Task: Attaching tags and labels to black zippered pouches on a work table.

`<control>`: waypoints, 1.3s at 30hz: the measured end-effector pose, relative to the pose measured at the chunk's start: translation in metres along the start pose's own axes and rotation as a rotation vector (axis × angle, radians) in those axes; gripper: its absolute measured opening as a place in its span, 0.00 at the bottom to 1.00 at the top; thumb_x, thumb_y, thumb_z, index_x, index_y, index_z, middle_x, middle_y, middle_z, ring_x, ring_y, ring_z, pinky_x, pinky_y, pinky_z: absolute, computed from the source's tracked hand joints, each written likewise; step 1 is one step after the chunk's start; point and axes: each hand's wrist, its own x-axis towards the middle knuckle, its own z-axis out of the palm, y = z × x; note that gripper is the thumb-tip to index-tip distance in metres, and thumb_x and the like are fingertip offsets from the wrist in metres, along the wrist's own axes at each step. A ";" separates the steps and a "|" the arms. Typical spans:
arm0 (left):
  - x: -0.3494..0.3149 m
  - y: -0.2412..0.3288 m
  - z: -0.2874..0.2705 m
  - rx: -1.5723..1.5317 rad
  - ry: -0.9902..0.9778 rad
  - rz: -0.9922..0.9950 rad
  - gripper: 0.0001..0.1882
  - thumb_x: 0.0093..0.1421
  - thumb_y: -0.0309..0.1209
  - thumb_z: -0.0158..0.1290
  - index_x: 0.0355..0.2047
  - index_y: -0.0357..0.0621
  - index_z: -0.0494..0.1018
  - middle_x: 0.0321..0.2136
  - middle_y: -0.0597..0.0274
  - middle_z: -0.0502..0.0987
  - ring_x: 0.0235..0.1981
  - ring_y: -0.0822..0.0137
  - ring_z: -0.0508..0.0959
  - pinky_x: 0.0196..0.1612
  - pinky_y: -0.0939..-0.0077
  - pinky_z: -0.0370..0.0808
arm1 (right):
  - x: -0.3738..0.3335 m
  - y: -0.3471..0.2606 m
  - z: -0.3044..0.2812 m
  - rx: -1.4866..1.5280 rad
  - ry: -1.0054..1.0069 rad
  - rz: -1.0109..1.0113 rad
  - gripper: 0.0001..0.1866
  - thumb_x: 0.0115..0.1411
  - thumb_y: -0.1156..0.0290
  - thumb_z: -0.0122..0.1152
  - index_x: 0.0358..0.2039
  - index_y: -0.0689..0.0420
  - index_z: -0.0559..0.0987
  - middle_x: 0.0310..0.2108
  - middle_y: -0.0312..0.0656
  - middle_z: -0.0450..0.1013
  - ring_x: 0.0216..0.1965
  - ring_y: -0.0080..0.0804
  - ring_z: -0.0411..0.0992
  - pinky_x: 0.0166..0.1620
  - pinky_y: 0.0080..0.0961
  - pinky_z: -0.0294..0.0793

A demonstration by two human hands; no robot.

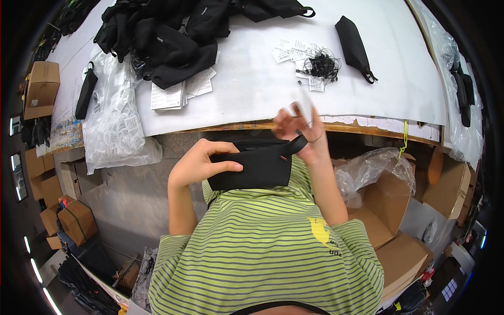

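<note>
A black fabric pouch (254,171) is held sideways in front of my body, just off the table's front edge. My left hand (203,161) grips its left part, thumb on the front and fingers behind the top. At its right end a small fabric loop (298,143) sticks out, with a small red label near it. My right hand (307,137) is raised beside this loop, its fingers partly blurred around a white paper tag (305,109). A thin dark string (316,138) runs by the loop and across the right palm.
On the white table (247,100) lie a heap of black pouches (173,47), stacked white cards (167,97), a tangle of black strings (321,66) with tags, and a single pouch (354,48). A plastic bag of tags (118,118) overhangs the left edge. Cardboard boxes (386,207) stand right.
</note>
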 end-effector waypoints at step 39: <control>0.239 -0.018 -0.022 0.943 0.646 0.547 0.18 0.54 0.42 0.57 0.41 0.47 0.71 0.45 0.62 0.70 0.46 0.59 0.68 0.46 0.69 0.66 | -0.078 -0.038 0.024 -2.268 -0.452 -0.455 0.21 0.50 0.55 0.65 0.16 0.60 0.73 0.12 0.47 0.64 0.17 0.46 0.65 0.23 0.33 0.63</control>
